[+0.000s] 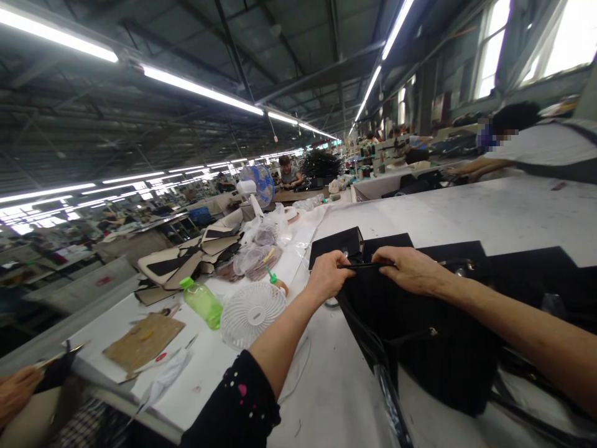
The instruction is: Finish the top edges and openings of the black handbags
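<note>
While the left hand [329, 274] pinches one end of a thin black strap [366, 266], the right hand [410, 269] grips the other. Both hover over a black fabric bag [433, 348] on the white worktable [489, 211].

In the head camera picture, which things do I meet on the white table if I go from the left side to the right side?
Brown cardboard piece → green bottle → small white fan → left hand → right hand, both hands gripping the top edge of the black bag.
</note>
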### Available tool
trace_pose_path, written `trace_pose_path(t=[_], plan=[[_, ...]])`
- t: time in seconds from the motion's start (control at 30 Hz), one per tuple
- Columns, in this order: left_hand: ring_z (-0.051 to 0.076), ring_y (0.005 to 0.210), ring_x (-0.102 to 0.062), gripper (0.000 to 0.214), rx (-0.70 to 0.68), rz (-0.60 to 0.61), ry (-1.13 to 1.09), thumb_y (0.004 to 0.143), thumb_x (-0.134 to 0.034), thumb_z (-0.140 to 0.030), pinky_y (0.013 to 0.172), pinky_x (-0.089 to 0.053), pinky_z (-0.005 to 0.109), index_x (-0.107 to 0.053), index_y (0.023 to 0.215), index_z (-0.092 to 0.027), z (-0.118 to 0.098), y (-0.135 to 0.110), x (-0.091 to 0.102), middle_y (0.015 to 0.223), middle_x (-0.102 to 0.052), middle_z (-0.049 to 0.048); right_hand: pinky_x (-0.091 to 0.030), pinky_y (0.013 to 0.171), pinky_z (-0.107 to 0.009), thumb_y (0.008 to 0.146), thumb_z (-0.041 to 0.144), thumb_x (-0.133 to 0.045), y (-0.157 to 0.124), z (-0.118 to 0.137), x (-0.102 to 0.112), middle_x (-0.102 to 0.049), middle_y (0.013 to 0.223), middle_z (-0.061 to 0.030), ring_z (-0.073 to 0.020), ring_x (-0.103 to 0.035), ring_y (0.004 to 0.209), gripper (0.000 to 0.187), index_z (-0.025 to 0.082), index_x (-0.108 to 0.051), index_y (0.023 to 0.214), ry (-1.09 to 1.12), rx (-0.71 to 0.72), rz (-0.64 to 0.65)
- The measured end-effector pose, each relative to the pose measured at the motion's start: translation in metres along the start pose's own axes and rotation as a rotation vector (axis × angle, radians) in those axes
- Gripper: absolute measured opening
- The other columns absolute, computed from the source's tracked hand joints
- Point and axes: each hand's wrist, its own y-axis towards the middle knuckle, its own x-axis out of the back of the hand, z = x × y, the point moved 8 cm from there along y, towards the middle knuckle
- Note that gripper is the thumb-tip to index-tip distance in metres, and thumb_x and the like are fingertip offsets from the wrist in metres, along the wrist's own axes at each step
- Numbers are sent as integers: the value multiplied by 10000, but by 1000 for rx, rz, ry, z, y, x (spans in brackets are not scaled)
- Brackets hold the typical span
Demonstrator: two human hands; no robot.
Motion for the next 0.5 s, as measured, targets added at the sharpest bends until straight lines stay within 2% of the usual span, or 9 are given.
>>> trace_pose_path(t=[0.13, 0.33, 0.5], plan=[[101, 658, -543, 97, -21, 3, 3, 729, -762, -188, 598, -360, 209, -665, 722, -180, 0, 0, -1, 664, -616, -55, -456, 800, -343, 887, 181, -564, 2, -4, -1, -747, 976, -29, -247, -678, 928, 204, 250, -694, 1027, 5, 6, -3], [108, 654, -527, 96, -32, -8, 32, 731, -758, -192, 605, -352, 221, -665, 710, -184, -3, 1, -2, 649, -593, -54, -475, 826, -317, 917, 273, -632, 5, -2, -2, -750, 1006, -8, -204, -678, 947, 155, 232, -714, 1042, 44, 43, 19], [118, 666, -540, 85, -22, -20, 55, 731, -759, -196, 621, -369, 229, -675, 726, -185, -1, 2, -1, 670, -617, -43, -519, 786, -350, 972, 327, -616, 12, 8, -3, -715, 856, -10, -177, -664, 804, 186, 177, -711, 918, 1, 10, 51]])
